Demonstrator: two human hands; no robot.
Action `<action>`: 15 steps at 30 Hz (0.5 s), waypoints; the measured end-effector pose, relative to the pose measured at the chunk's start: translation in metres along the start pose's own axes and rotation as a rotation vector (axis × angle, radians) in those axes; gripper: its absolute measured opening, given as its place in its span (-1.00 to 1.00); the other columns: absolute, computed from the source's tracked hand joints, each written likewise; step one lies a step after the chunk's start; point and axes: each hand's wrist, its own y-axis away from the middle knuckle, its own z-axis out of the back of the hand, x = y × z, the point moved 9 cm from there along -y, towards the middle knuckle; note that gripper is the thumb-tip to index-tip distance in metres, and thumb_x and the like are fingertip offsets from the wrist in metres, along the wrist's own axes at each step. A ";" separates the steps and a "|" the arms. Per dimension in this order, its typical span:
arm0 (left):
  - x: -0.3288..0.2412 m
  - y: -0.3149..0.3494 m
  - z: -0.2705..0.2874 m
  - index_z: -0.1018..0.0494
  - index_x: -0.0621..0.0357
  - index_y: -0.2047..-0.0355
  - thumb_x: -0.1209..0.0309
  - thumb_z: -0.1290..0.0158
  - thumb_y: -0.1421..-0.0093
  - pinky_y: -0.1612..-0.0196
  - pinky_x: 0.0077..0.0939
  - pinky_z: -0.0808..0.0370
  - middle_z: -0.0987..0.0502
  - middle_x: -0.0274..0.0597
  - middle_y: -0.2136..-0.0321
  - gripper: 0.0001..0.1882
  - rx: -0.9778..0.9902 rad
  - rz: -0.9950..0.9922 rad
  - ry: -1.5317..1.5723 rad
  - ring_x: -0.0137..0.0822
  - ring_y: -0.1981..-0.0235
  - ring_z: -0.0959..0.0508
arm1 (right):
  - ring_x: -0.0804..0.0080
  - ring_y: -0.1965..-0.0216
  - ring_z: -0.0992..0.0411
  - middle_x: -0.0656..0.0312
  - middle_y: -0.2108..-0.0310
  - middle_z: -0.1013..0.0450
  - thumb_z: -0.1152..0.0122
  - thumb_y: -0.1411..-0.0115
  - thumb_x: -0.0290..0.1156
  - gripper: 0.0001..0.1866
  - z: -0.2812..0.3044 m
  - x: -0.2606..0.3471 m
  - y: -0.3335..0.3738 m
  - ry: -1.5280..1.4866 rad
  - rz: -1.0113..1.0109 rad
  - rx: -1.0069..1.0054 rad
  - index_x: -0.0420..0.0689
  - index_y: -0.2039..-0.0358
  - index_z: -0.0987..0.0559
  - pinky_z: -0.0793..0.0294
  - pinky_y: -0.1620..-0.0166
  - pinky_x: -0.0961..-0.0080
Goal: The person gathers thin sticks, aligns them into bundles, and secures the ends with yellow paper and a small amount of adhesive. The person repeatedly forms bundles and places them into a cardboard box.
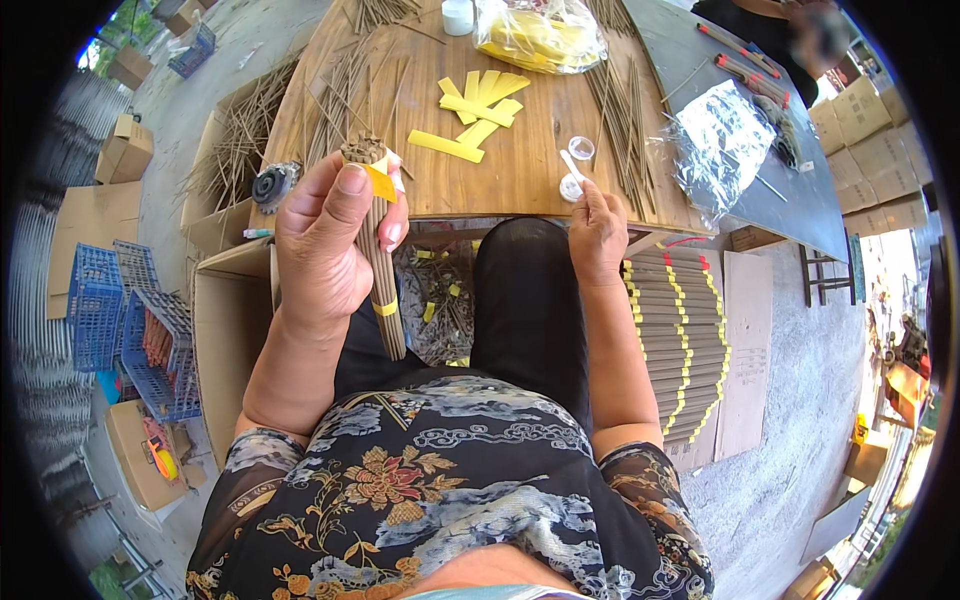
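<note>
My left hand (pixel 325 230) is closed around a bundle of thin brown incense sticks (pixel 378 270), its blunt end up between thumb and fingers. A yellow paper strip (pixel 381 184) is pinched against the top of the bundle, and a yellow band (pixel 386 309) circles it lower down. At the table's near edge, my right hand (pixel 598 238) grips a small white spatula (pixel 571 165), its fingers closed. Under it sits a small round white pot (pixel 570 188), with a clear round lid (pixel 581 148) just beyond. Several loose yellow paper strips (pixel 458 147) lie on the wooden table (pixel 520 140).
Loose sticks (pixel 625 135) lie on the table, beside a plastic bag of yellow strips (pixel 540 38) and a white jar (pixel 457 17). A tape roll (pixel 270 187) sits at the left edge. Banded bundles (pixel 680 340) are stacked to the right. A person (pixel 760 20) is at the far right.
</note>
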 end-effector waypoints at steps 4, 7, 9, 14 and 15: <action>0.004 0.002 0.002 -0.33 0.34 0.22 0.31 0.10 -0.20 0.54 -0.63 -0.26 -0.36 -0.11 0.38 -0.70 -0.051 -0.010 -0.039 -0.43 0.59 -0.32 | 0.13 0.28 -0.33 0.12 0.36 -0.39 -0.04 -0.09 -0.32 -0.76 0.022 0.024 -0.006 0.106 0.130 -0.076 -0.11 0.25 -0.51 -0.34 0.24 0.33; 0.005 0.003 -0.007 -0.34 0.33 0.24 0.28 0.08 -0.19 0.52 -0.65 -0.26 -0.37 -0.14 0.36 -0.69 0.031 -0.013 -0.168 -0.45 0.58 -0.32 | 0.21 0.14 -0.31 0.06 0.20 -0.36 -0.16 -0.02 -0.24 -0.63 0.058 0.074 -0.016 -0.374 0.044 0.015 -0.21 0.20 -0.49 -0.27 0.09 0.40; 0.004 0.009 -0.010 -0.34 0.34 0.23 0.27 0.04 -0.17 0.50 -0.69 -0.27 -0.39 -0.23 0.41 -0.67 0.004 -0.016 -0.230 -0.52 0.54 -0.34 | 0.31 0.06 -0.28 0.08 0.10 -0.32 -0.28 0.11 -0.15 -0.43 0.067 0.129 -0.019 -0.983 0.032 0.277 -0.23 0.12 -0.42 -0.23 0.03 0.43; -0.011 0.017 -0.022 -0.30 0.40 0.15 0.31 0.03 -0.17 0.50 -0.77 -0.28 -0.34 -0.33 0.48 -0.63 0.039 -0.106 -0.254 -0.60 0.54 -0.31 | 0.35 0.12 -0.31 0.09 0.18 -0.31 -0.37 0.21 -0.13 -0.36 0.056 0.212 -0.013 -1.229 0.146 0.614 -0.24 0.14 -0.43 -0.29 0.07 0.48; -0.013 0.019 -0.023 -0.30 0.40 0.14 0.30 0.03 -0.16 0.50 -0.77 -0.28 -0.34 -0.33 0.46 -0.62 0.064 -0.116 -0.223 -0.60 0.53 -0.31 | 0.40 0.18 -0.32 0.11 0.19 -0.30 -0.36 0.18 -0.20 -0.43 0.054 0.216 -0.009 -1.330 0.073 0.694 -0.22 0.16 -0.45 -0.34 0.13 0.52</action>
